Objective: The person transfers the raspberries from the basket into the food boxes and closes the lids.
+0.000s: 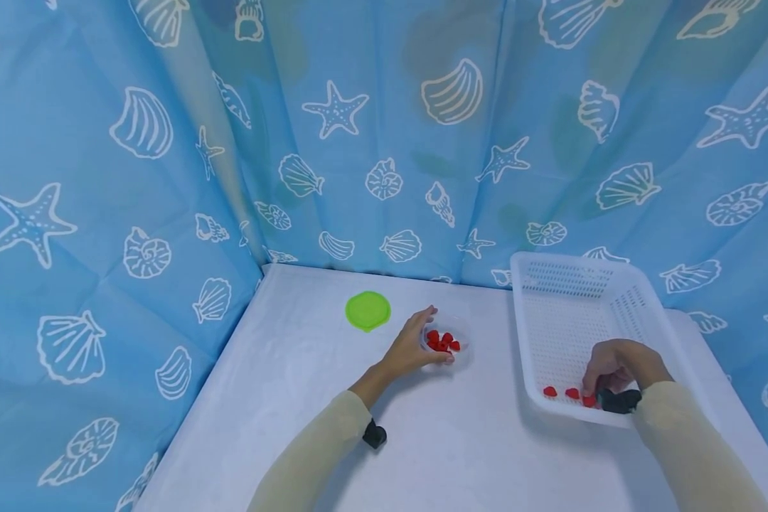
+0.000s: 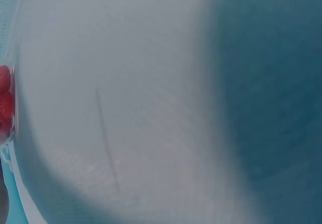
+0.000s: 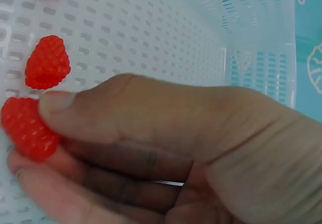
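The raspberry (image 3: 30, 128) sits in the white basket (image 1: 560, 341), near its 6 o'clock wall, where I see the thumb and fingers of my right hand (image 1: 624, 361) pinching it. On the right wrist feed its long axis runs from roughly 11 to 5 o'clock. Two loose raspberries (image 1: 572, 393) lie between 9 and 10 o'clock from it in the head view, nearer that hand than my left hand (image 1: 409, 352). I judge this relation decisive: the clear tub (image 1: 464, 331), with berries (image 1: 446, 338) inside, stands on the desk (image 1: 448, 434) at about 9 o'clock from my right hand, beyond the basket's wall; my left hand's fingers curl round it.
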`<state>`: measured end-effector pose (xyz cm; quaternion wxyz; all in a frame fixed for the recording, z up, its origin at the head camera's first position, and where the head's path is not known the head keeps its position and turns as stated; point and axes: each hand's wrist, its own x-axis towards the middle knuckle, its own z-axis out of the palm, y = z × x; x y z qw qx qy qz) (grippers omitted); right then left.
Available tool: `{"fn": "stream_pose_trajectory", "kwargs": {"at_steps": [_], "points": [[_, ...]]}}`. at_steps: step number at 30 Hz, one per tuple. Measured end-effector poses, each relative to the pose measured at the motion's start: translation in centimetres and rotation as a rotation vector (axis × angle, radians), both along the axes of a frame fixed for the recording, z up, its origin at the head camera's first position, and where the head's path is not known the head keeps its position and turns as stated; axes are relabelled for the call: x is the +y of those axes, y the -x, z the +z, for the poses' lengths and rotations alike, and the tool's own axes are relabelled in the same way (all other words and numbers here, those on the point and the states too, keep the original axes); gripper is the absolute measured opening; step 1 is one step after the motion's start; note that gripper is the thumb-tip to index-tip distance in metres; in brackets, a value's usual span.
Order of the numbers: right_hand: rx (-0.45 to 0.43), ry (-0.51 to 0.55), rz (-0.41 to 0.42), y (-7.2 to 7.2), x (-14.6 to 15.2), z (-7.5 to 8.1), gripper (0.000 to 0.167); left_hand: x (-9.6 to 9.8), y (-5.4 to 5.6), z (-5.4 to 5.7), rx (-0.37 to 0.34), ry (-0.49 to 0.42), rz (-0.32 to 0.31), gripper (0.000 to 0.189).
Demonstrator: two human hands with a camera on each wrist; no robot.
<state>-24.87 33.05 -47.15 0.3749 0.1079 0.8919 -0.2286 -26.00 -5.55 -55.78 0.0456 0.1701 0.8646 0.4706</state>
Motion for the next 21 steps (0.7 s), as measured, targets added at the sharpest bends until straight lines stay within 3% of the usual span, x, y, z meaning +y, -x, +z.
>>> {"fn": "stream_pose_trajectory", "kwargs": {"at_steps": [7,15,21], "points": [[0.054,0.095,-0.006,0.7,0.7,-0.3,0.048,0.0,0.0,0.1,-0.001,0.010,0.006,0.102],[0.245,0.183,-0.015,1.4,1.0,-0.5,0.046,0.1,0.1,0.0,0.002,-0.007,0.003,0.102],[0.354,0.255,0.032,1.7,0.7,-0.8,0.038,0.1,0.0,-0.1,-0.002,0.004,0.004,0.102]]}}
